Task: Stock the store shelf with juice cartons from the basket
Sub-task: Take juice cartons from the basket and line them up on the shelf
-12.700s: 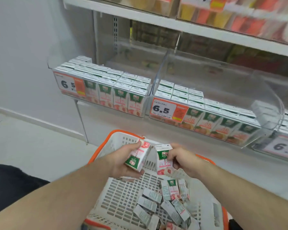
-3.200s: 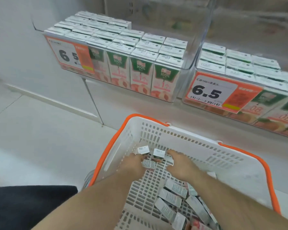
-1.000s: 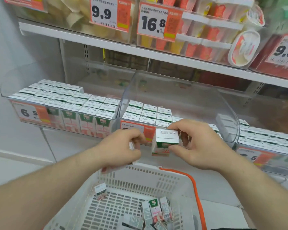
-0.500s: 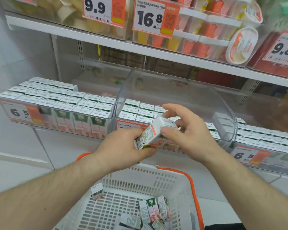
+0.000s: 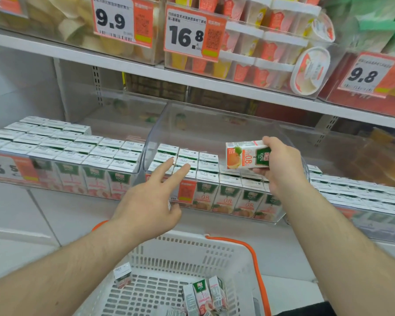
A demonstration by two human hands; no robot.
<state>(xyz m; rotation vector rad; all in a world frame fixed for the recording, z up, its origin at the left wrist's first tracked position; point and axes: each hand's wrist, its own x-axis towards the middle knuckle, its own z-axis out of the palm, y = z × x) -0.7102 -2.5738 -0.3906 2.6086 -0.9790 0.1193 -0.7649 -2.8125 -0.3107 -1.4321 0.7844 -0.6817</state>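
My right hand (image 5: pixel 279 165) grips a small orange-and-green juice carton (image 5: pixel 246 155), held sideways above the rows of cartons in the middle clear shelf bin (image 5: pixel 214 124). My left hand (image 5: pixel 151 199) is empty, two fingers stretched out over the front left of that bin, near the carton tops. Below, the white basket with orange handles (image 5: pixel 192 252) holds several loose juice cartons (image 5: pixel 203 295), and one more carton (image 5: pixel 122 273) lies at its left wall.
A left bin (image 5: pixel 62 144) is packed with pink-labelled cartons behind a 6.5 price tag. Another bin of cartons (image 5: pixel 356 190) sits to the right. The upper shelf (image 5: pixel 192 80) carries cups and tubs with price tags 9.9, 16.8 and 9.8.
Both hands held the carton together half a second ago. Now my right hand alone has carried it right and over the middle bin, and my left hand has let go and points forward.
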